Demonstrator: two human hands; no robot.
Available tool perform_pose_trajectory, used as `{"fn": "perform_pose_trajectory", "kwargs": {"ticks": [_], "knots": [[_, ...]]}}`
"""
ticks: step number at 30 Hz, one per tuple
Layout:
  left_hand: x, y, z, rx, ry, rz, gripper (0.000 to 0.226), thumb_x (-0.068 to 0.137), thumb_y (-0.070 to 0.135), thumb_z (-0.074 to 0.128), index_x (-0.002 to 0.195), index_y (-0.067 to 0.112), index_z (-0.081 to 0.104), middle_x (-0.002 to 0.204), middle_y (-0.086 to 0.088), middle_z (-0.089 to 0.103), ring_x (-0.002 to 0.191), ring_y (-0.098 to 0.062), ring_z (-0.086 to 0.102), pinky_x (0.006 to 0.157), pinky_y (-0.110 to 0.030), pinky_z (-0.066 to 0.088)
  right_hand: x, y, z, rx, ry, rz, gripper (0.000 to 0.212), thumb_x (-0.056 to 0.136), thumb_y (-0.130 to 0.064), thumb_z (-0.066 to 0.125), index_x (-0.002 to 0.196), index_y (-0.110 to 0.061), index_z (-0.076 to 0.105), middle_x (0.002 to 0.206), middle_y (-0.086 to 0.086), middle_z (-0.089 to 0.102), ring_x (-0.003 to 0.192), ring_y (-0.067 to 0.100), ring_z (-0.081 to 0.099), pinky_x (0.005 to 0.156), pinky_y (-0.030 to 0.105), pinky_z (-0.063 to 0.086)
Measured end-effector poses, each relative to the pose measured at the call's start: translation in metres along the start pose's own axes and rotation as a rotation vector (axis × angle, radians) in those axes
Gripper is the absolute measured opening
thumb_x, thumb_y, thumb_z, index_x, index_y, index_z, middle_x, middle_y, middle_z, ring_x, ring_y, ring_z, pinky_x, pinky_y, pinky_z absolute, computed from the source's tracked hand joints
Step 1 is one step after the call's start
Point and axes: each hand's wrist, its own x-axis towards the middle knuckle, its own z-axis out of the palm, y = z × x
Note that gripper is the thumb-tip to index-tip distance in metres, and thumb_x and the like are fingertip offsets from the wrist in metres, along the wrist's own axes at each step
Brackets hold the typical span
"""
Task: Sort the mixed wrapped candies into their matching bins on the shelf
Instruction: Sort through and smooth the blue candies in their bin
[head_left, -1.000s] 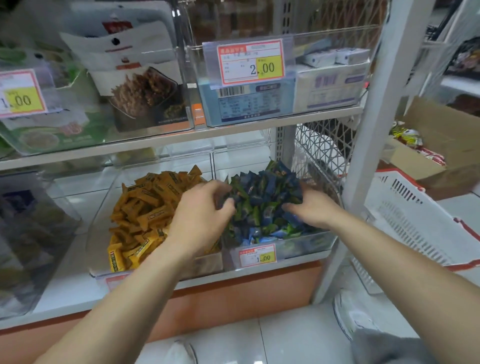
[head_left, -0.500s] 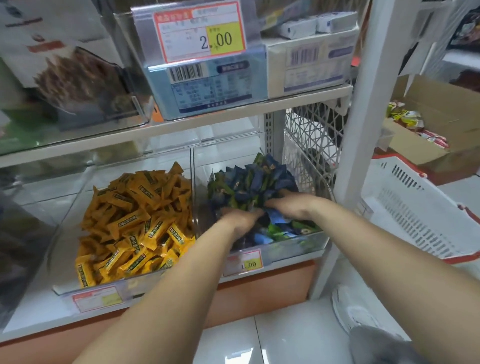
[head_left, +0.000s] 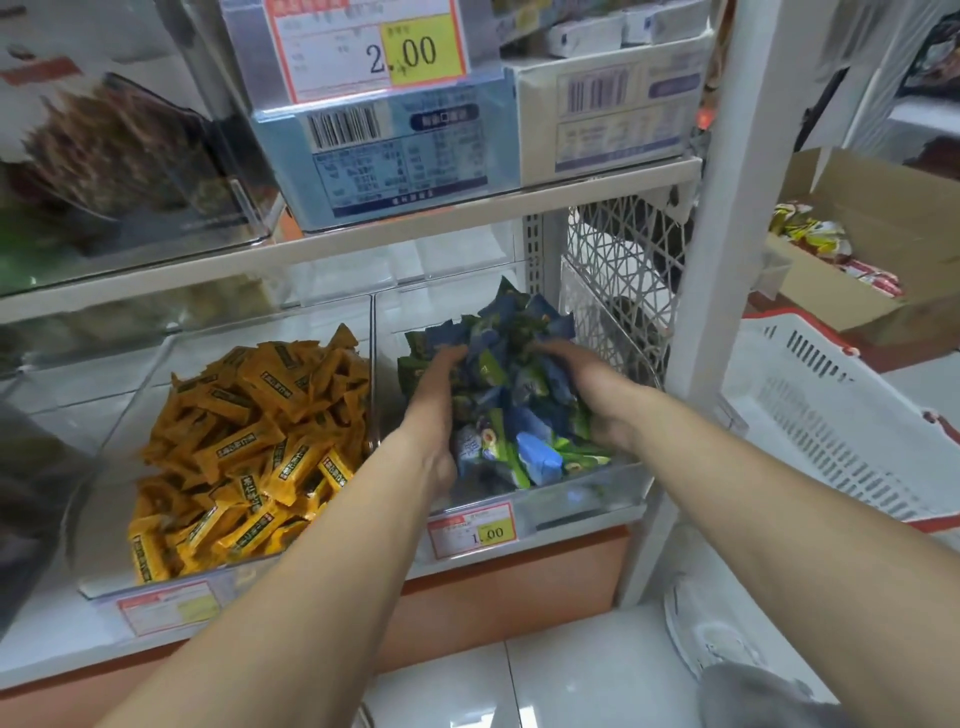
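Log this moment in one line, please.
left hand: pressing blue-green candies | right hand: pressing same pile | pile in: right bin | yellow candies: left bin

blue-green wrapped candies (head_left: 519, 410) heaped in right clear bin (head_left: 587, 493), yellow candies (head_left: 249, 441) piled in left bin (head_left: 291, 564), seemingly unmixed

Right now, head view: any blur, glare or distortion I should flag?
Head view: motion blur smears the upper-left bags and the left edge; yellow candies and the 1.00 tag are readable; wide-angle distortion tilts and bows the shelf post; reflections haze the clear bin front and the glossy floor tiles; lighting is flat, shadows soft.
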Motion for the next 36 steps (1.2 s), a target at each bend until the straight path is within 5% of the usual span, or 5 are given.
{"fn": "perform_pose_trajectory", "kwargs": {"ticks": [11,21,25,29,36], "knots": [[-0.014,0.033,0.001,0.166,0.000,0.175,0.047,0.083,0.057,0.055,0.102,0.021,0.077,0.099,-0.008,0.077,0.098,-0.031,0.071,0.090,-0.046,0.054,-0.006,-0.021,0.000,0.132,-0.064,-0.210,0.039,0.098,-0.043,0.045,0.085,-0.027,0.079,0.093,-0.002,0.075,0.082,0.020,0.068,0.069,0.032,0.053],[-0.031,0.036,-0.011,0.559,0.093,0.339,0.035,0.094,0.046,0.050,0.099,0.021,0.074,0.093,0.003,0.075,0.088,-0.024,0.062,0.073,-0.035,0.045,-0.017,-0.018,0.002,-0.694,0.387,-0.412,0.019,0.093,-0.029,0.061,0.110,-0.029,0.070,0.110,-0.006,0.069,0.100,0.016,0.062,0.082,0.029,0.046],[-0.030,0.017,-0.013,1.146,0.077,0.517,0.018,0.095,0.028,0.054,0.087,0.019,0.067,0.095,-0.002,0.068,0.098,-0.025,0.064,0.088,-0.037,0.048,-0.018,-0.010,0.009,-0.817,0.023,-0.601,0.039,0.094,-0.019,0.060,0.132,-0.027,0.062,0.136,-0.007,0.062,0.125,0.011,0.056,0.109,0.032,0.042],[-0.022,0.003,-0.014,1.368,0.164,0.536,0.020,0.092,0.022,0.055,0.104,0.016,0.071,0.104,-0.007,0.071,0.099,-0.026,0.065,0.075,-0.027,0.043,-0.020,-0.005,0.004,-1.455,-0.092,-0.397,0.035,0.092,-0.052,0.055,0.123,-0.040,0.065,0.122,-0.006,0.067,0.108,0.019,0.062,0.091,0.038,0.053],[-0.002,-0.011,-0.007,1.382,0.153,0.441,0.035,0.096,0.023,0.057,0.131,0.020,0.054,0.127,-0.008,0.064,0.115,-0.029,0.060,0.094,-0.040,0.052,-0.025,-0.017,-0.003,-1.710,0.019,-0.236,0.037,0.085,-0.051,0.061,0.072,-0.016,0.060,0.065,0.000,0.055,0.065,0.022,0.055,0.054,0.028,0.038]]}}
